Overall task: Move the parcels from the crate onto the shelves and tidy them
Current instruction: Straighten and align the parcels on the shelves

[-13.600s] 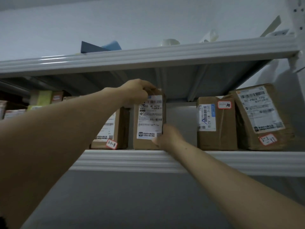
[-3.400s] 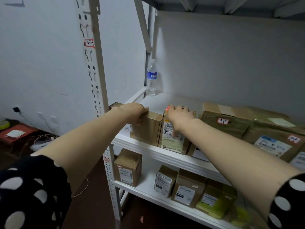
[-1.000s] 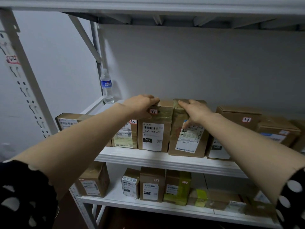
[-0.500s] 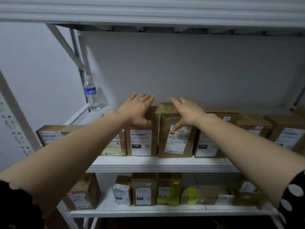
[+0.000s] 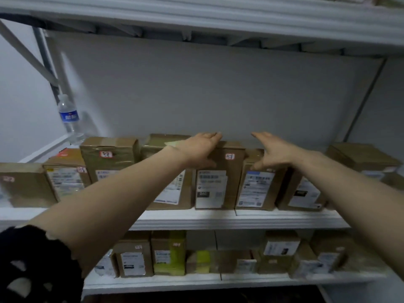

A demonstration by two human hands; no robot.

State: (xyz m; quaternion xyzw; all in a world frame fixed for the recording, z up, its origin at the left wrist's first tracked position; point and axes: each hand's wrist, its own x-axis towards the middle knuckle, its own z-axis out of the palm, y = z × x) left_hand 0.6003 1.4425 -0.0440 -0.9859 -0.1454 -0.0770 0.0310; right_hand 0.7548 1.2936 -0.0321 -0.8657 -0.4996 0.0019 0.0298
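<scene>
A row of brown cardboard parcels with white labels stands on the middle shelf [image 5: 218, 219]. My left hand [image 5: 200, 149] lies flat with fingers stretched on top of a tall parcel [image 5: 218, 184] bearing a small red-edged sticker. My right hand [image 5: 274, 152] hovers open over the top of the neighbouring parcel [image 5: 255, 189] to the right, thumb down near its upper edge. Neither hand grips anything. The crate is not in view.
A plastic water bottle [image 5: 70, 119] stands at the back left of the middle shelf. More parcels, some with yellow-green wrapping [image 5: 169, 254], fill the lower shelf [image 5: 218, 281]. An upper shelf [image 5: 218, 16] runs overhead. Bare space lies behind the parcel row.
Both hands have shifted to the right along the row, from the earlier pair of parcels to the following two. The view has also moved right and closer.
</scene>
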